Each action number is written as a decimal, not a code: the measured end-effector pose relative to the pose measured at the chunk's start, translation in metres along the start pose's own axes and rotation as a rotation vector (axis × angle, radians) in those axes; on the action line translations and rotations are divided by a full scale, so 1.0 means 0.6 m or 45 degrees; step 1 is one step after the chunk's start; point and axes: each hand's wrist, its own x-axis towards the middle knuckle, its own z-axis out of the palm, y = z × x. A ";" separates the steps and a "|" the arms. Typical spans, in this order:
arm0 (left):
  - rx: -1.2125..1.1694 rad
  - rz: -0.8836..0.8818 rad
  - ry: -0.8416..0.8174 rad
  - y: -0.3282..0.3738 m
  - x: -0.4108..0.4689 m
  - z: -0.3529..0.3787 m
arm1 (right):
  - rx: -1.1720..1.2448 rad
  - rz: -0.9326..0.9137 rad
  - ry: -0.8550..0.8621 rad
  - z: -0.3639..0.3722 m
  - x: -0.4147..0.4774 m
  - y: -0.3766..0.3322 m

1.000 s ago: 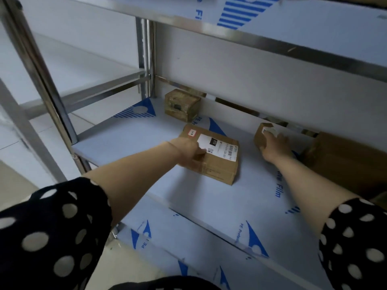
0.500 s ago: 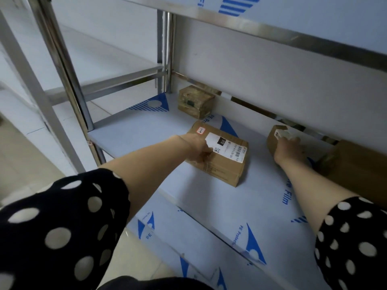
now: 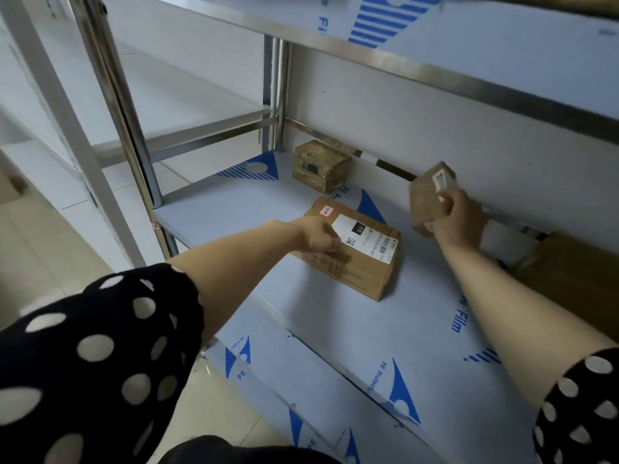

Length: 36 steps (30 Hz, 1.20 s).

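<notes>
A flat cardboard parcel [image 3: 365,262] with a white shipping label lies in the middle of the metal shelf [image 3: 335,329]. My left hand [image 3: 318,237] grips its near left edge, fingers curled over the top. My right hand [image 3: 459,219] holds a small brown box [image 3: 427,199] with a white label, lifted off the shelf and tilted, close to the back wall.
A small taped box [image 3: 320,165] sits in the back left corner of the shelf. A large brown carton [image 3: 576,279] stands at the right. Another shelf [image 3: 469,45] runs overhead, and a lower one [image 3: 301,396] shows below. Steel uprights [image 3: 117,105] stand at the left.
My right hand has lifted the small box off the shelf and tilted it. My left hand has stayed on the flat parcel.
</notes>
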 end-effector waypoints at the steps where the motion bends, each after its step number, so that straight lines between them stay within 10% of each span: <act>1: -0.121 -0.039 0.061 -0.001 0.001 -0.001 | 0.203 0.068 -0.018 -0.005 -0.007 -0.025; 5: -0.446 -0.116 0.292 0.001 0.007 -0.007 | 0.912 0.672 -0.285 0.007 -0.052 -0.098; 10: -0.668 -0.041 0.275 0.009 0.013 -0.009 | 0.875 0.957 -0.618 0.032 -0.089 -0.115; 19: -0.432 0.109 0.270 -0.028 0.043 -0.050 | -0.496 0.161 -0.522 0.034 -0.079 -0.180; 24: -0.254 0.024 0.411 -0.102 0.050 -0.127 | -0.484 -0.182 -0.557 0.095 -0.055 -0.257; 36: -0.116 0.032 0.461 -0.223 0.102 -0.200 | -0.486 -0.169 -0.789 0.283 0.039 -0.331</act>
